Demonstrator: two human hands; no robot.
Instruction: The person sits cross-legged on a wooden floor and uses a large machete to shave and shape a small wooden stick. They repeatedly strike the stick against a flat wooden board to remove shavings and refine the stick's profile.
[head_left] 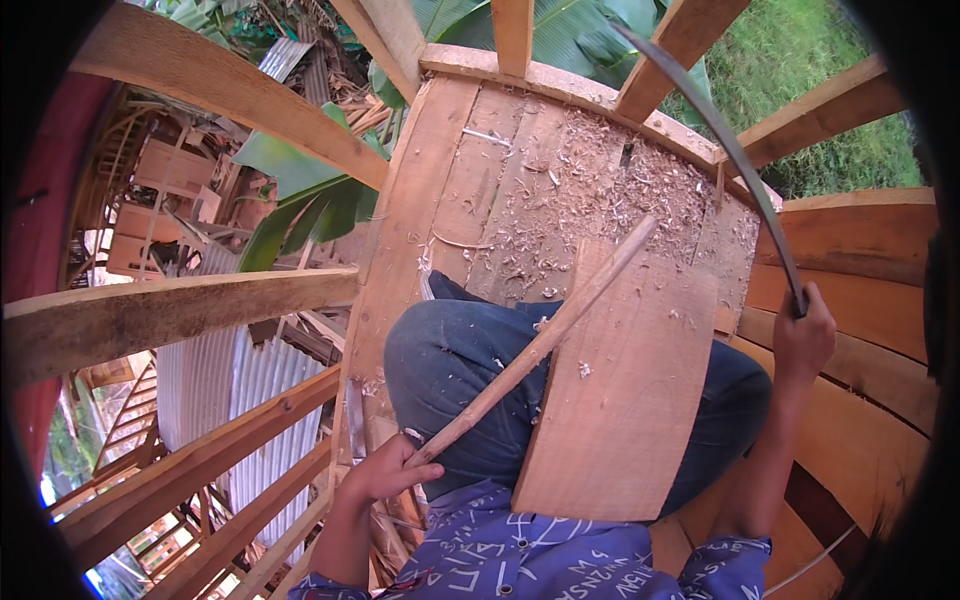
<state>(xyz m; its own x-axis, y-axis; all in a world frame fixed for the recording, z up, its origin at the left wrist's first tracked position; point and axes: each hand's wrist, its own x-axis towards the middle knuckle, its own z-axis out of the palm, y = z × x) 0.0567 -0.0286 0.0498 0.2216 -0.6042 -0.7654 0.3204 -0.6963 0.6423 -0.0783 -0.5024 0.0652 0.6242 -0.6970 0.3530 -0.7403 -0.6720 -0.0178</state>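
Note:
My left hand (395,470) is closed around the lower end of a rough wooden stick (540,345). The stick slants up and to the right, its far end over a broad wooden board (625,400) on my lap. Raised at the right, my right hand (808,325) grips a machete (738,150). Its long, dark, curved blade points up and to the left, apart from the stick; the handle is mostly hidden by my fingers. A few pale shavings lie on the board and on my jeans.
Curled shavings (600,180) cover much of the plank floor (430,150) ahead. Wooden posts and rails (190,300) surround me, with a plank wall (850,290) at the right. Beyond the left rails, corrugated metal sheets (265,420) lie below. Banana leaves (300,205) hang close by.

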